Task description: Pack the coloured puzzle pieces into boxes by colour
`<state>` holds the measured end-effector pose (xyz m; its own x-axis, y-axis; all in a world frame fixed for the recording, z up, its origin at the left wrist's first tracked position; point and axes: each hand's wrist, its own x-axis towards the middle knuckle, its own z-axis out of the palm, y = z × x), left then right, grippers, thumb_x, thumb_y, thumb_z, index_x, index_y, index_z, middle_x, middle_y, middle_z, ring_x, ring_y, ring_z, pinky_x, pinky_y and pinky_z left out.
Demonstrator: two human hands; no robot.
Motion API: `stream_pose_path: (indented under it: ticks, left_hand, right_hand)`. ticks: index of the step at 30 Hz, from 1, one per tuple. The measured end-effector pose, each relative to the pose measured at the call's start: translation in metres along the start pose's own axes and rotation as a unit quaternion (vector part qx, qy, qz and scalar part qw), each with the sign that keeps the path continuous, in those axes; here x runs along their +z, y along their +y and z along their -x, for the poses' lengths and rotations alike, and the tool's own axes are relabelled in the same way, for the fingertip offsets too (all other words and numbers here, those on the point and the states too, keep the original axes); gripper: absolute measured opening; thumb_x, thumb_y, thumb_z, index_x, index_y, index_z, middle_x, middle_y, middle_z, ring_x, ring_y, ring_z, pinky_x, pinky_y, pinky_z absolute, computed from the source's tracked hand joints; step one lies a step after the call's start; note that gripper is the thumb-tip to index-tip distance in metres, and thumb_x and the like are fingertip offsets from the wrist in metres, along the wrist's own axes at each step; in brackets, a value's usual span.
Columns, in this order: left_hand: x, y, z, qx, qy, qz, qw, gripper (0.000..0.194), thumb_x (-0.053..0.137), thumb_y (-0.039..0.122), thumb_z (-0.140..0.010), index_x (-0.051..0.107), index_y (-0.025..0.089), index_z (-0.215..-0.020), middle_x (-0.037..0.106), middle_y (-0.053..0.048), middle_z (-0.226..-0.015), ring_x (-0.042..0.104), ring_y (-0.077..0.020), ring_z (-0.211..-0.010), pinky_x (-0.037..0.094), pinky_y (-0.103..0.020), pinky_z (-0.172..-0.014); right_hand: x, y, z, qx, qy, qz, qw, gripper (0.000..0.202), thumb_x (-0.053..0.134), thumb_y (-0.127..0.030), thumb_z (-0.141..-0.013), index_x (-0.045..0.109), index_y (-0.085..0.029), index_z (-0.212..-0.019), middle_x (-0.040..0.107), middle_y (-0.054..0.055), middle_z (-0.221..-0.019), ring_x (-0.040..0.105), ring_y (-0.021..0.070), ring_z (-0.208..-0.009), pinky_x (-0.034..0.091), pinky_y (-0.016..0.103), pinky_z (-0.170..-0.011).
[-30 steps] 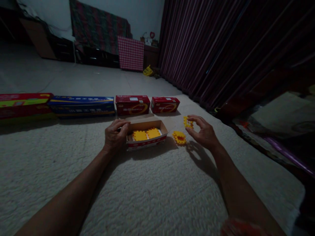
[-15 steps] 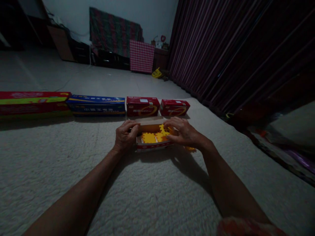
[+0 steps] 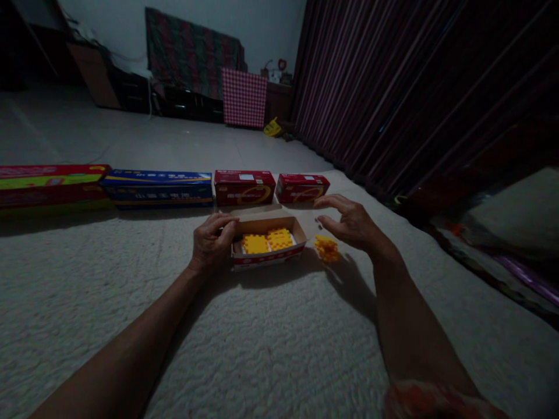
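An open cardboard box (image 3: 268, 256) with a red and white front lies on the pale quilted cover, its flaps spread. Inside it are yellow toothed pieces (image 3: 255, 244), lying side by side. My left hand (image 3: 213, 240) grips the box's left end, thumb at the rim. Up and to the right of the box, my right hand (image 3: 347, 223) is raised with thumb and fingers apart and nothing between them. Just below that hand, more yellow-orange toothed pieces (image 3: 326, 249) sit on the cover beside the box's right end.
Behind the box stand a row of closed boxes: a red and green one (image 3: 52, 187), a blue one (image 3: 159, 189) and two red ones (image 3: 243, 189). A dark curtain (image 3: 371, 87) hangs at the right. Cabinets line the far wall.
My right hand has let go of the yellow piece in the box and moved up and right, out of the box. My left hand still grips the box. The view has shifted slightly.
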<state>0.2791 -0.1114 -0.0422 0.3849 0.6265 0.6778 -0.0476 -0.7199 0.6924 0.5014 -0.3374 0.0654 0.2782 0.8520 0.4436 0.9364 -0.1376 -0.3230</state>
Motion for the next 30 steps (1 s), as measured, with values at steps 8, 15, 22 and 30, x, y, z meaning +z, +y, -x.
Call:
stream_pose_path:
  ticks: [8, 15, 22, 30]
  left_hand:
    - [-0.001, -0.002, -0.001, -0.013, -0.007, 0.001, 1.000, 0.024, 0.059, 0.036, -0.083, 0.077, 0.020, -0.083, 0.075, -0.005, -0.087, 0.070, -0.0208, -0.083, 0.057, -0.030, -0.072]
    - [-0.002, 0.000, -0.001, -0.009, -0.011, 0.003, 1.000, 0.025, 0.059, 0.036, -0.083, 0.077, 0.020, -0.082, 0.075, -0.006, -0.089, 0.070, -0.0205, -0.084, 0.057, -0.030, -0.072]
    - [-0.001, 0.001, -0.001, -0.018, -0.007, -0.009, 1.000, 0.026, 0.058, 0.037, -0.082, 0.077, 0.020, -0.081, 0.075, -0.006, -0.088, 0.070, -0.0203, -0.084, 0.056, -0.028, -0.069]
    - [-0.001, 0.003, 0.000, -0.014, -0.004, -0.001, 1.000, 0.026, 0.058, 0.035, -0.083, 0.078, 0.019, -0.081, 0.076, -0.007, -0.088, 0.070, -0.0199, -0.084, 0.056, -0.027, -0.067]
  right_hand:
    - [0.001, 0.069, 0.022, 0.247, -0.283, 0.047, 0.925, 0.037, 0.070, -0.026, -0.079, 0.071, -0.022, -0.116, 0.071, 0.010, -0.123, 0.066, 0.0268, -0.112, 0.052, 0.036, -0.096]
    - [0.007, 0.071, 0.019, 0.251, -0.321, 0.000, 0.913, 0.032, 0.065, -0.027, -0.082, 0.069, -0.021, -0.113, 0.071, 0.009, -0.119, 0.067, 0.0248, -0.106, 0.052, 0.034, -0.093]
    - [0.010, 0.072, 0.019, 0.248, -0.320, -0.026, 0.914, 0.025, 0.068, -0.029, -0.078, 0.069, -0.019, -0.101, 0.071, 0.009, -0.110, 0.066, 0.0234, -0.098, 0.051, 0.032, -0.088]
    - [0.011, 0.074, 0.022, 0.239, -0.285, -0.097, 0.923, 0.026, 0.073, -0.033, -0.073, 0.066, -0.020, -0.095, 0.073, 0.007, -0.099, 0.067, 0.0219, -0.089, 0.055, 0.035, -0.084]
